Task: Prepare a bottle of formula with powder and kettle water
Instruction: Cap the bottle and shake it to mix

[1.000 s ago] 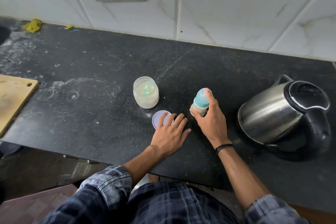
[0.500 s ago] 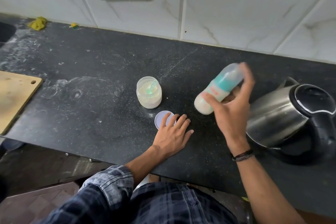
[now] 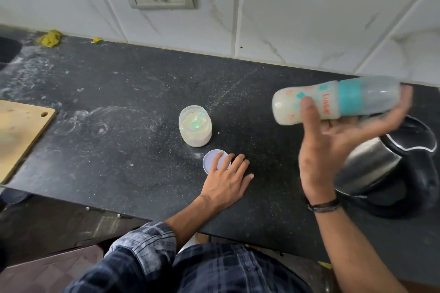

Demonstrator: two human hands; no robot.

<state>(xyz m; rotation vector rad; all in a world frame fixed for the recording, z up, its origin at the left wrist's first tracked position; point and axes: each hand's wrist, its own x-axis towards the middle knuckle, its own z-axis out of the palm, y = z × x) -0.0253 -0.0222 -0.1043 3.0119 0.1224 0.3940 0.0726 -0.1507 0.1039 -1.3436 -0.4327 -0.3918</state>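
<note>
Now right hand point(image 3: 333, 150) grip is wrapped round bottle point(image 3: 333, 102), long axis sideways, cap end away from thumb; left hand point(image 3: 226, 178) flat & holding nothing on tabletop point(image 3: 119, 150).

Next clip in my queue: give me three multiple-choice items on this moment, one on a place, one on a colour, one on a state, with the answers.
1. Where is the round pale lilac lid?
A. On the jar
B. Flat on the black counter, partly under the left hand
C. On the kettle

2. What colour is the collar band of the milky-white baby bottle?
A. Teal
B. Red
C. Black

3. How is the bottle held?
A. Upright on the counter
B. Upside down in the jar
C. Lifted, lying almost sideways in the right hand

Answers:
1 B: the lid lies on the counter beneath the left hand's fingertips.
2 A: the bottle has a teal ring.
3 C: the right hand grips it in the air above the steel kettle.
</note>
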